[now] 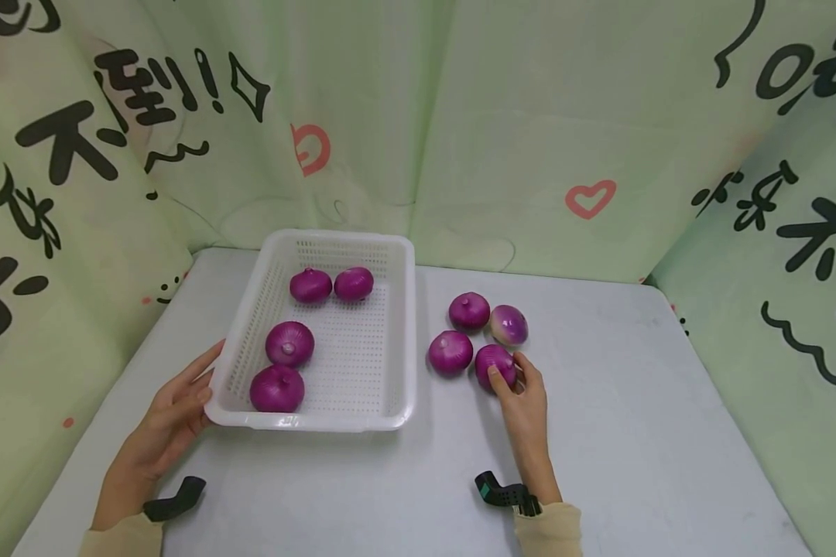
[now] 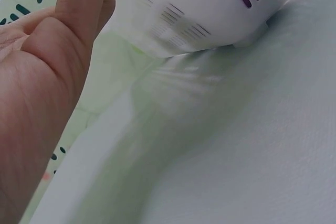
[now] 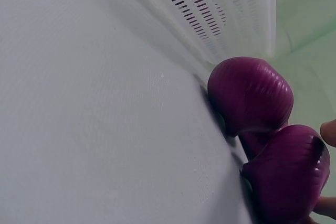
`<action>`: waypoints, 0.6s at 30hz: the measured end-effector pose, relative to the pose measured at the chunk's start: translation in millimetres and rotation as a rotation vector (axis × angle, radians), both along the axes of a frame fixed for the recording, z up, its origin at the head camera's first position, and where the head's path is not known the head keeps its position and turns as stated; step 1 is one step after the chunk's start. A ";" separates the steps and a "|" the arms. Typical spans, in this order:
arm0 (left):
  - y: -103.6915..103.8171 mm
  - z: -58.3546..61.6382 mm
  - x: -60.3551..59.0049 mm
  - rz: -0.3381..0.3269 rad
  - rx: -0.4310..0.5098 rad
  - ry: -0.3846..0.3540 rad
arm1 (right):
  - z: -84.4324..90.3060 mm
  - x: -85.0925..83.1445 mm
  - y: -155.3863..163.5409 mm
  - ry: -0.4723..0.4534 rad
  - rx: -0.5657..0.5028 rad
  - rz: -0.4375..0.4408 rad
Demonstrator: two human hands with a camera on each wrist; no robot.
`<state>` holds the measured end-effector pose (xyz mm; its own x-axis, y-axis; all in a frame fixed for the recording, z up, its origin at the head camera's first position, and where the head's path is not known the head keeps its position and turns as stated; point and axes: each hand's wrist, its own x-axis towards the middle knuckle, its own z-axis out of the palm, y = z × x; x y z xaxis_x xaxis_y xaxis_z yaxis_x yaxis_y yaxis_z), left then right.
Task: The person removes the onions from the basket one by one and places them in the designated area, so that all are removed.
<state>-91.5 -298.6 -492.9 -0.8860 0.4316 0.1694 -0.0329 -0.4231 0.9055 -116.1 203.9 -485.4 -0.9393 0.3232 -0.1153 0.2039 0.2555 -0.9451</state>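
My left hand (image 1: 174, 418) is at the left side of a white plastic basket (image 1: 407, 333), fingers fairly straight against its outer wall and thumb by the near corner. Inside lie two onions (image 1: 311, 285) at the back and two more (image 1: 289, 343) along the left. My right hand (image 1: 525, 410) pinches a purple onion (image 1: 493, 365) between thumb and fingers, at the near right of a small group on the table. Beside it sit another purple onion (image 1: 450, 353), one behind (image 1: 469, 312), and a paler, partly whitish one (image 1: 508, 325). The right wrist view shows fingertips at the onion's side (image 3: 289, 177).
Under everything is a white table (image 1: 634, 433). A pale green curtain (image 1: 529, 139) with black lettering and red hearts hangs round the back and sides, close behind the basket. Each wrist wears a black camera mount (image 1: 505, 491).
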 end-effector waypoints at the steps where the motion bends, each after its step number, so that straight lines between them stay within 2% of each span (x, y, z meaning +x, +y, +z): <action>1: 0.0 0.1 0.1 -0.002 0.002 0.003 | 0.1 0.0 0.1 0.004 -0.002 0.000; 9: 0.4 0.6 0.6 0.005 -0.014 -0.006 | 3.8 0.3 1.2 0.062 0.015 -0.012; 14: 0.2 -0.1 1.0 0.007 -0.018 0.003 | 9.7 -1.1 0.4 0.172 0.065 -0.030; 18: 0.4 0.0 0.6 -0.003 0.003 0.005 | 14.3 -0.7 -3.3 0.294 0.124 -0.008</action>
<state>-90.9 -298.2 -492.8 -0.8839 0.4337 0.1751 -0.0295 -0.4254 0.9045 -116.8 200.6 -471.1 -0.9238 0.3256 0.2014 -0.0707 0.3718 -0.9256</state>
